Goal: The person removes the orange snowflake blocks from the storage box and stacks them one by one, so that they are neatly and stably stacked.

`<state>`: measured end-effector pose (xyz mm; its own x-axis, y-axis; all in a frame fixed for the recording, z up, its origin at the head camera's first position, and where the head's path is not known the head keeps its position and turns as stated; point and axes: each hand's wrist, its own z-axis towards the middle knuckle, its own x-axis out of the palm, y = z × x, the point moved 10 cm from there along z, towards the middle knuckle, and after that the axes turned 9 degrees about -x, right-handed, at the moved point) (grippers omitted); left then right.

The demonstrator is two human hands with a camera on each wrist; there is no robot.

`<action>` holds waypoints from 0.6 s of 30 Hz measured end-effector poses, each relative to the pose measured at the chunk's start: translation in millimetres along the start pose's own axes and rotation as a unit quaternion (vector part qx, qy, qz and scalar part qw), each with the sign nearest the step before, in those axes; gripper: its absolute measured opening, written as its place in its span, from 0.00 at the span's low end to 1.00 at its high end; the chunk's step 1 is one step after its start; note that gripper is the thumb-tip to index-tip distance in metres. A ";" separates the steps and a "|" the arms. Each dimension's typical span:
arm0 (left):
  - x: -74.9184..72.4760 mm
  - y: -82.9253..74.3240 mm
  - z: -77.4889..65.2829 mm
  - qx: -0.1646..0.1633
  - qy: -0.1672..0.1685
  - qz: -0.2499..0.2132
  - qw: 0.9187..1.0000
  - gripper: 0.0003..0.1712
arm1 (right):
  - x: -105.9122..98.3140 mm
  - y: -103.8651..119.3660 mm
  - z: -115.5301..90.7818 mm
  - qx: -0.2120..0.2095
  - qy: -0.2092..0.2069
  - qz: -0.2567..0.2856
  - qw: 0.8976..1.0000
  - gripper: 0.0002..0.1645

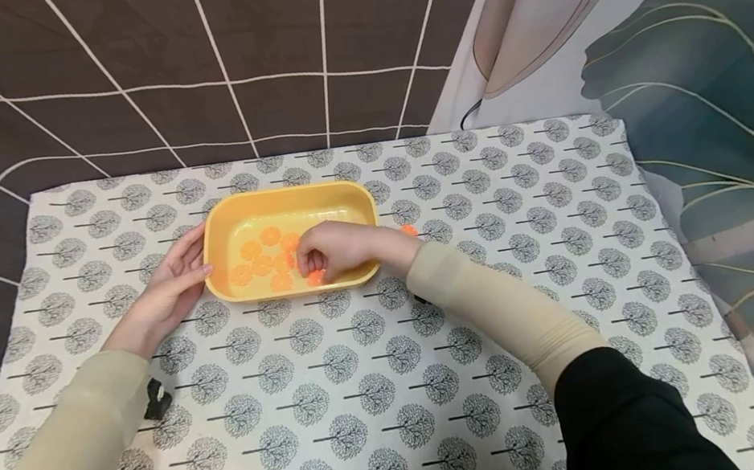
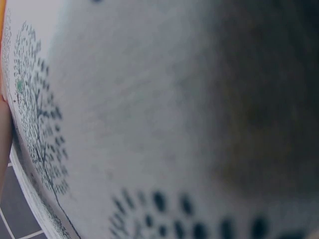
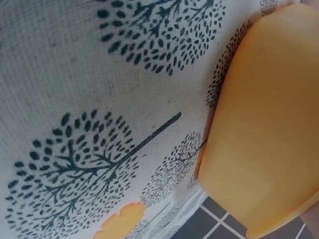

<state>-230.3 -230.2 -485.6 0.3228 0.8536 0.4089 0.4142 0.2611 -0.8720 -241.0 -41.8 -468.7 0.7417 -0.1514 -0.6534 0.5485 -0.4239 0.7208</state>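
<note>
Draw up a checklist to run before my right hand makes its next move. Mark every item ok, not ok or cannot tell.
1. Yellow rounded-rectangular container upright on the white cloth with dark tree prints: ok.
2. Left hand touching the container's left side: ok.
3. Right hand inside the container, among the flat orange flower-shaped pieces: ok.
4. A piece firmly held by the right hand: cannot tell; one shows by its fingertips, but the curled fingers hide the contact.
5. All pieces inside the container: not ok; one stray orange piece lies on the cloth, just right of it.
</note>
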 end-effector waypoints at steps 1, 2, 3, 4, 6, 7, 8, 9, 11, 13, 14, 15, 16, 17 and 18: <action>0.5 -0.1 0.0 0.000 0.001 -0.002 1.000 0.42 | 0.4 0.4 0.4 -0.001 0.001 -0.007 1.000 0.18; 0.9 -0.3 0.0 -0.001 0.000 -0.002 1.000 0.42 | 0.7 0.9 0.8 -0.003 0.002 -0.013 1.000 0.18; 1.0 -0.3 0.1 -0.002 0.000 -0.002 1.000 0.42 | 0.9 1.3 1.1 -0.003 0.004 -0.020 1.000 0.18; 1.0 -0.3 -0.1 -0.004 -0.002 0.000 1.000 0.43 | 1.2 1.5 1.5 -0.003 0.005 -0.025 1.000 0.17; 1.6 -0.6 0.0 -0.004 -0.001 -0.003 1.000 0.43 | 1.4 2.2 2.0 -0.004 0.006 -0.038 0.999 0.17; 1.7 -0.7 0.0 -0.004 -0.001 -0.005 1.000 0.43 | 1.4 2.3 2.3 -0.004 0.006 -0.044 0.999 0.17; 1.5 -0.7 0.1 -0.004 -0.002 -0.006 1.000 0.43 | 1.4 2.6 2.3 -0.005 0.006 -0.048 0.999 0.17; 1.5 -0.8 0.1 -0.004 -0.002 -0.005 1.000 0.43 | 1.5 2.7 2.5 -0.005 0.006 -0.051 0.999 0.16; 1.7 -1.2 0.0 -0.002 -0.002 -0.006 1.000 0.43 | 1.6 2.6 2.9 -0.006 0.006 -0.059 0.998 0.16; 1.7 -1.4 -0.3 -0.001 -0.003 -0.005 1.000 0.43 | 1.3 2.1 3.1 -0.006 0.004 -0.061 0.998 0.15; 1.9 -1.5 -0.5 -0.001 -0.001 -0.008 1.000 0.43 | 1.1 1.8 3.2 -0.005 0.002 -0.061 0.998 0.15; 1.8 -1.4 -0.6 -0.001 -0.001 -0.007 1.000 0.43 | 0.6 1.5 3.2 -0.004 0.000 -0.062 0.998 0.15; 1.8 -1.5 -0.7 -0.001 -0.002 -0.006 1.000 0.44 | 0.0 1.3 3.1 -0.003 -0.002 -0.061 0.998 0.14; 1.9 -1.6 -0.8 -0.001 -0.003 -0.006 1.000 0.44 | -0.7 1.1 3.0 -0.002 -0.004 -0.060 0.998 0.14; 1.8 -1.5 -0.8 -0.002 -0.003 -0.004 1.000 0.44 | -1.4 1.0 2.9 -0.001 -0.006 -0.060 0.998 0.14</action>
<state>-229.7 -229.4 -483.3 0.3142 0.8540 0.4147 0.4201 0.2667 -0.8674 -242.6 -44.6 -467.7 0.6658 -0.1110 -0.7378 0.6337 -0.4379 0.6377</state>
